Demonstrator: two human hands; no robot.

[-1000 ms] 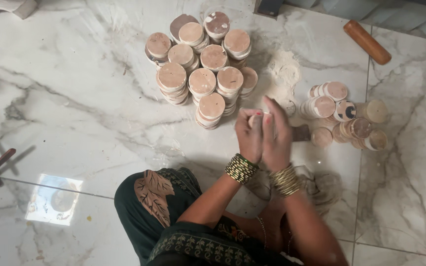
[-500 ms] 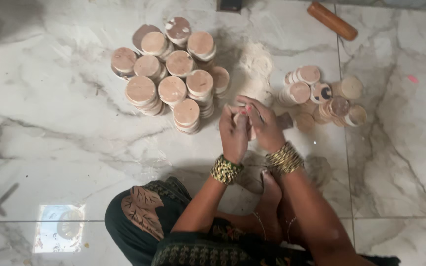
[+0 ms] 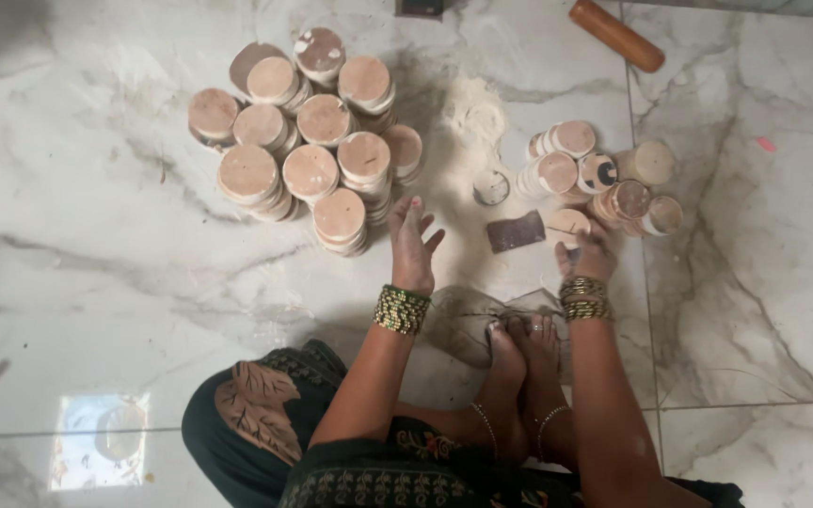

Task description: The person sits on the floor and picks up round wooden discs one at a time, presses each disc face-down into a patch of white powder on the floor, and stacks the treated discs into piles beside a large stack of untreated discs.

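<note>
The hands, which were being held together over the lap half a second ago, are now being drawn apart. The left hand is being stretched out towards eleven o'clock with its fingers spread wide and nothing held in it; it is hovering just beside the nearest stack of the large cluster of sanded wooden discs. The right hand is being lowered at about one o'clock onto a single pale wooden disc, which is lying flat on the marble floor at the near edge of the smaller heap of rough discs; the fingers are being curled over it, though whether it is gripped cannot be told. A brown piece of sandpaper is lying on the floor between the two hands, just beside that disc. A mound of sawdust is lying at twelve o'clock, and a wooden roller is lying well apart at one o'clock. Judged from this, one disc is being parted with on the left side and a fresh one is being taken up on the right.
</note>
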